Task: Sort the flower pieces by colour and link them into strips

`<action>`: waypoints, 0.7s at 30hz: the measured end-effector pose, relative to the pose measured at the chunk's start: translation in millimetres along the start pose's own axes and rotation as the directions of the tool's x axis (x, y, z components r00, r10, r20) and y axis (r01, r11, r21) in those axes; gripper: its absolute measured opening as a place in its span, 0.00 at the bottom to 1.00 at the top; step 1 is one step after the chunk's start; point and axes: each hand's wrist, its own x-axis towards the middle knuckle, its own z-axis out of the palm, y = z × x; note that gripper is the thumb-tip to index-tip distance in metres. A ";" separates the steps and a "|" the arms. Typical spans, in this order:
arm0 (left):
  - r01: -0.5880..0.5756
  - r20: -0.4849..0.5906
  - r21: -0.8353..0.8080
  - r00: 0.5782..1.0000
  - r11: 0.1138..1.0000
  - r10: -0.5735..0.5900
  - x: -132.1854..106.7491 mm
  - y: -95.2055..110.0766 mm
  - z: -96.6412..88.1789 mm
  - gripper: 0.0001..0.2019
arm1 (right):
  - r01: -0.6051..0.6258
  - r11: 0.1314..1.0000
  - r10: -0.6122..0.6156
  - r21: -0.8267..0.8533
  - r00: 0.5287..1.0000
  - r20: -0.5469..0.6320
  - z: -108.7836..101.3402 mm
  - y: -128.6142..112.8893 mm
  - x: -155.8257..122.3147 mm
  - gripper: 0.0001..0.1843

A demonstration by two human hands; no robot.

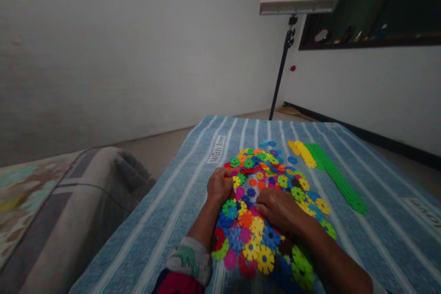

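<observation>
A wide heap of flower-shaped plastic discs (257,227) in many colours lies on the striped blue cloth. At the heap's left edge is my left hand (219,187), its fingers curled inward beside red and pink discs. My right hand (280,209) rests over the middle of the heap with bent fingers, the thumb close to a pink disc (255,212). Whatever either hand pinches is hidden by the fingers. To the right, apart from the heap, green discs (339,179) lie in a long overlapping row, with a shorter row of yellow discs (305,154) beside it.
Several blue discs (271,144) lie loose at the heap's far side. The table's striped cloth (165,220) has printed lettering. A lamp on a black stand (281,62) rises behind the table. At left is a surface draped with grey fabric (99,193); a pale wall stands behind.
</observation>
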 end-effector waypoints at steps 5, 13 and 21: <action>-0.037 0.023 -0.004 0.999 0.999 0.037 0.0 0.5 0.7 0.07 | -0.007 1.000 0.007 0.027 1.000 -0.002 -8.5 -0.7 11.0 0.16; -0.101 0.104 0.033 0.990 0.994 0.097 -1.6 0.5 1.9 0.17 | -0.074 0.997 0.072 -0.023 0.995 -0.072 -12.1 -12.5 59.0 0.14; -0.071 0.151 0.069 0.987 0.995 0.060 -1.5 -0.6 1.9 0.12 | -0.121 0.988 0.119 -0.095 0.993 -0.024 0.5 -13.3 82.3 0.14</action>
